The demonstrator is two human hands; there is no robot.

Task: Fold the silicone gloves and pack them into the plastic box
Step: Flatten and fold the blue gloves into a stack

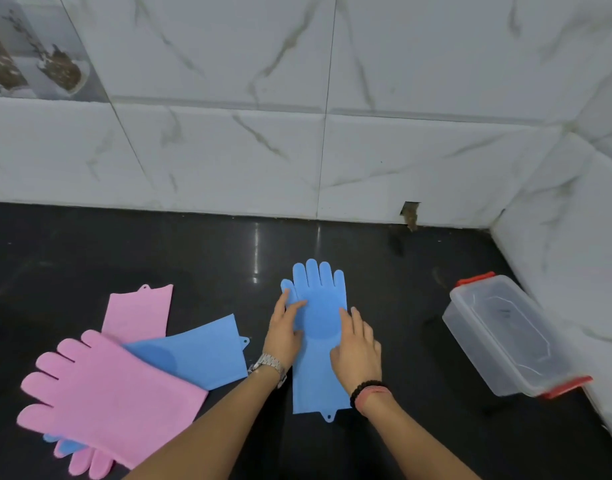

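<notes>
A blue silicone glove (318,299) lies flat on the black counter, fingers pointing toward the wall, cuff toward me. My left hand (285,329) rests on its left edge near the thumb, fingers spread flat. My right hand (358,348) presses flat on its right side at the palm. Left of these lies a pile: a pink glove (107,393) on top, a second blue glove (200,351) under it, and another pink glove (138,310) beneath. A clear plastic box (508,337) with red latches stands open at the right.
The black counter (159,244) meets a white marble-tiled wall (297,150) at the back and another wall at the right, close behind the box. A small chipped hole (410,214) sits at the wall's base.
</notes>
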